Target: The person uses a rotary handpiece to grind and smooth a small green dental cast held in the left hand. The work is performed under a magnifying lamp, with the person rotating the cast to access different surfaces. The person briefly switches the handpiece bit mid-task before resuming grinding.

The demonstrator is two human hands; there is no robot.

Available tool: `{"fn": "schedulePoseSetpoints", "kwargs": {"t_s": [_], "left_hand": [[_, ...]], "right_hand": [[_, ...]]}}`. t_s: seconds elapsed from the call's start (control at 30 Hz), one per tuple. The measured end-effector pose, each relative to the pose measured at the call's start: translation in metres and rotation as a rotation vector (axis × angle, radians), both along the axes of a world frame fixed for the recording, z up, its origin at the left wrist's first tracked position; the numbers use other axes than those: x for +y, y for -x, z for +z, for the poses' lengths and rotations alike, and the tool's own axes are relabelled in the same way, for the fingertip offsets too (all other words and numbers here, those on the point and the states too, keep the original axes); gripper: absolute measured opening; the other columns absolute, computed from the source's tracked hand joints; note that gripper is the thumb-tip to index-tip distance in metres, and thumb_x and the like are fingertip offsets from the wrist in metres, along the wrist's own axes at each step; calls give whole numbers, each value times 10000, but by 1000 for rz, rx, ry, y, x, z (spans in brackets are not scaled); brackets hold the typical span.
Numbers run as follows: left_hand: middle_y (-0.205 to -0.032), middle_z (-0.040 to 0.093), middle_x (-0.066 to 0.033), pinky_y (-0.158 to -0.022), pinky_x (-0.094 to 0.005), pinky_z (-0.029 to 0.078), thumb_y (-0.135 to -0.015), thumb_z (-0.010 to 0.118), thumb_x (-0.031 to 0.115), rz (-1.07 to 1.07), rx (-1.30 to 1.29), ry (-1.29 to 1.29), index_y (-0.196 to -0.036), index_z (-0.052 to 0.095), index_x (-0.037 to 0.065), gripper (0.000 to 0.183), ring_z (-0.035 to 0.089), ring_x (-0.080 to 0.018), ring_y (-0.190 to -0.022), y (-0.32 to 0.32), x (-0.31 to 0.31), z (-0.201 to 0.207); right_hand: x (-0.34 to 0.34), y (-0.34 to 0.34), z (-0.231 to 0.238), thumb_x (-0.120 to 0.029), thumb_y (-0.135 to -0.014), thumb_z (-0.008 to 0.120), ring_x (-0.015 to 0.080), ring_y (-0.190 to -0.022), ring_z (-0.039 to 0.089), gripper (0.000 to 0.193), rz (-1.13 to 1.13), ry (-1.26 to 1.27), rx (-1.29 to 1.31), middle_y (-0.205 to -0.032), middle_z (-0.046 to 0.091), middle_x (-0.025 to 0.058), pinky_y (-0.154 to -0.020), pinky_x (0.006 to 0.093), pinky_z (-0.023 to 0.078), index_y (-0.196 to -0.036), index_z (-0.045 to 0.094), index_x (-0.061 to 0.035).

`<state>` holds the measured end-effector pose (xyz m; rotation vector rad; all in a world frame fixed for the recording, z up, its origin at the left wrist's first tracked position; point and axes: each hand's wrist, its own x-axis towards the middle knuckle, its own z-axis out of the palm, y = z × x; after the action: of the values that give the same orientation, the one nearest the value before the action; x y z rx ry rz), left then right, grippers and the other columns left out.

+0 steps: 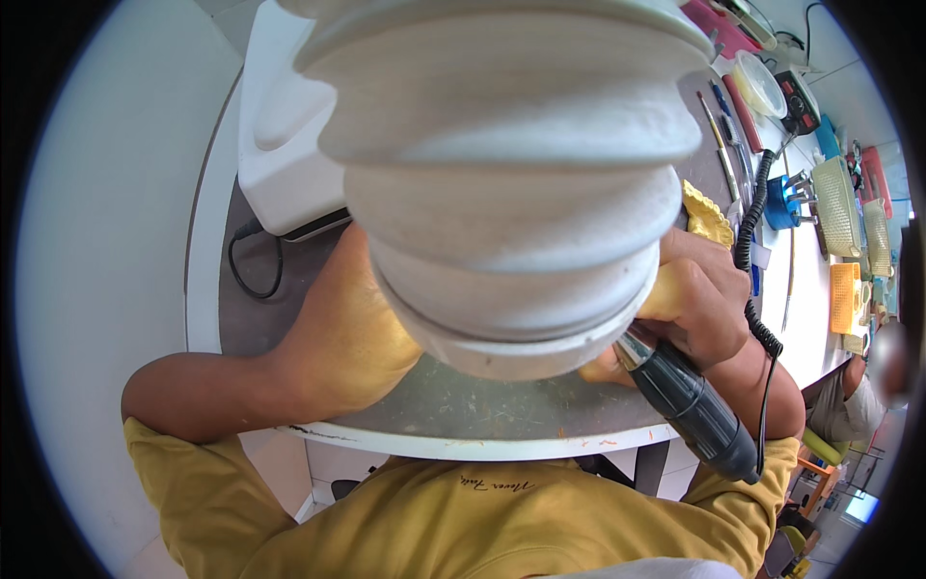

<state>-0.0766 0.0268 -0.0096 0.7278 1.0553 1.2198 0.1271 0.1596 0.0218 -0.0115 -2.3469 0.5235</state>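
A wide white ribbed hose (516, 217) hangs over the middle of the bench and covers the space between my hands. My right hand (702, 304) is closed around a dark rotary handpiece (693, 405). Its silver nose points up and left under the hose, and its thick rear end slants toward my right forearm. The working tip is hidden. Only the wrist and back of my left hand (371, 333) show, left of the hose; its fingers, and anything in them, are out of sight. Just beyond my right hand lies a yellow scalloped-edged piece (707, 214).
A white machine (289, 145) with a black cable stands at the left. Along the right run a coiled black cord (755, 227), brushes (719, 140), a blue bur holder (782, 205), a control box (799, 101) and baskets (837, 207). Another person (849, 400) sits far right.
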Motion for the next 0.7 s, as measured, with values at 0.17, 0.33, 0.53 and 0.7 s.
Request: {"fn": "schedulePoseSetpoints", "kwargs": {"t_s": [0.17,0.33,0.53,0.7], "left_hand": [[-1241,550,-117,-987,-328,429,-868,700,43,0,-13,5,-1288,419,-18,509,525,-199,-1146,0,0,0],[-1243,549,-115,-988,-327,429,-869,699,41,-1,-27,4,-1290,419,-17,509,524,-196,-1147,0,0,-1],[-1246,547,-113,-989,-325,428,-870,697,37,-2,-40,6,-1291,418,-17,508,522,-193,-1149,-1,0,-1],[-1248,545,-110,-990,-324,428,-871,695,35,-1,-51,11,-1293,417,-16,508,520,-191,-1151,-1,0,-1]], "right_hand": [[-2,0,-1,-9,-709,784,321,-826,735,193,-11,38,-5,-715,647,106,-549,308,576,-767,599,-16],[-2,0,-3,-13,-711,784,317,-826,736,195,4,36,3,-717,648,108,-547,309,575,-756,594,-17],[-2,0,-5,-13,-709,780,314,-822,737,190,-3,47,22,-712,647,106,-534,304,569,-755,596,-19],[-2,0,-4,-8,-709,778,316,-821,737,187,-1,42,27,-706,644,105,-534,303,567,-759,598,-18]]}}
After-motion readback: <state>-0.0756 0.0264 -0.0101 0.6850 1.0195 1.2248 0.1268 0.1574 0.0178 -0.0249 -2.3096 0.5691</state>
